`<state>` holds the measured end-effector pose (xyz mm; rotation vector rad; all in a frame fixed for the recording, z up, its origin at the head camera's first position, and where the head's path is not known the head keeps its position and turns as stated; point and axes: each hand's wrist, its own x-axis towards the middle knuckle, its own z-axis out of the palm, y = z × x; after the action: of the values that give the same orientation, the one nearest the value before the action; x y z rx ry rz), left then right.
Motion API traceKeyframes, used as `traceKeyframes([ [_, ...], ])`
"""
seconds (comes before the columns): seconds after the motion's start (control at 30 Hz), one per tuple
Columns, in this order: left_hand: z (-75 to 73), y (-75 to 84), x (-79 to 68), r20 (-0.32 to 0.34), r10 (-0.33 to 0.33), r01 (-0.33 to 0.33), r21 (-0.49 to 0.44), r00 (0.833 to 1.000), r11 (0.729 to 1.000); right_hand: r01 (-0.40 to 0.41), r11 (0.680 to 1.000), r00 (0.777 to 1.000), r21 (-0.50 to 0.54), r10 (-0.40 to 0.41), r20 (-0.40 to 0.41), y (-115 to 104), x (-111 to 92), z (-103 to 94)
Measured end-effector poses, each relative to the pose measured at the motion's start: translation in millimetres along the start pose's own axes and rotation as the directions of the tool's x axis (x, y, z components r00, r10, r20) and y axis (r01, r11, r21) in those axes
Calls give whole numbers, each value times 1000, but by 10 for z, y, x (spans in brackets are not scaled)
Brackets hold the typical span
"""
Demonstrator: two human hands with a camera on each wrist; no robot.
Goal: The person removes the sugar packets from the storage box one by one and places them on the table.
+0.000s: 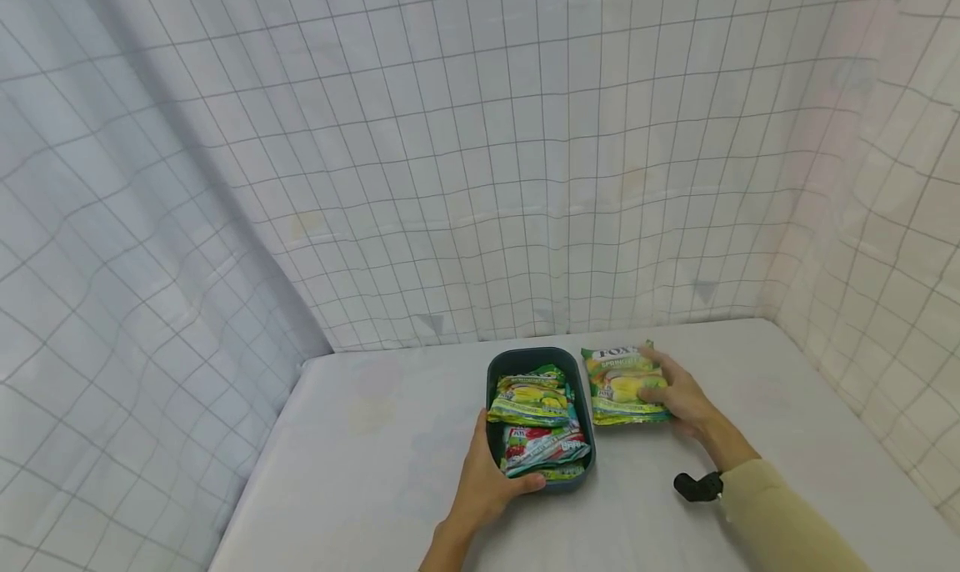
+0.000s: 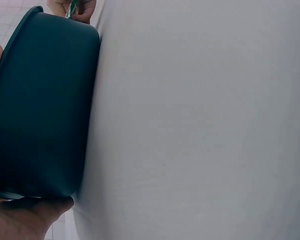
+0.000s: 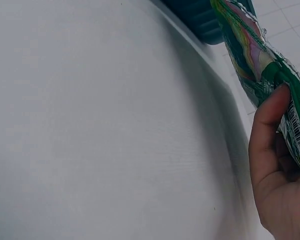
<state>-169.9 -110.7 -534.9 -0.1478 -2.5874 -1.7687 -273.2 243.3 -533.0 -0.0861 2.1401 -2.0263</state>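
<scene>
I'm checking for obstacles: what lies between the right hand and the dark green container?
In the head view, the yellow-green packet held by the right hand lies between that hand and the container.

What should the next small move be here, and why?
Probably carry the packet left over the tub and lay it in: the right grip pinches it just right of the tub, the left grip holds the tub, and similar packets already lie inside.
</scene>
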Motion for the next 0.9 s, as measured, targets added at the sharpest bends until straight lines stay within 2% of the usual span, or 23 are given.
traceKeyframes([
  [0.17, -14, -15, -2, 2, 15, -15, 2, 1000, 1000, 0, 997, 1000, -81, -1, -22, 68, 14, 24],
  [0.47, 4, -9, -3, 4, -20, 20, -1, 1000, 1000, -8, 987, 999, -163, 1, -45, 91, 43, 48],
  [0.8, 13, -13, -11, 11, -21, 21, -19, 1000, 1000, -19, 936, 995, -351, -15, -94, 59, 23, 79],
  [0.9, 10, -20, -13, 9, -24, 24, -21, 1000, 999, -6, 931, 994, -364, -35, -104, 71, 16, 75],
])
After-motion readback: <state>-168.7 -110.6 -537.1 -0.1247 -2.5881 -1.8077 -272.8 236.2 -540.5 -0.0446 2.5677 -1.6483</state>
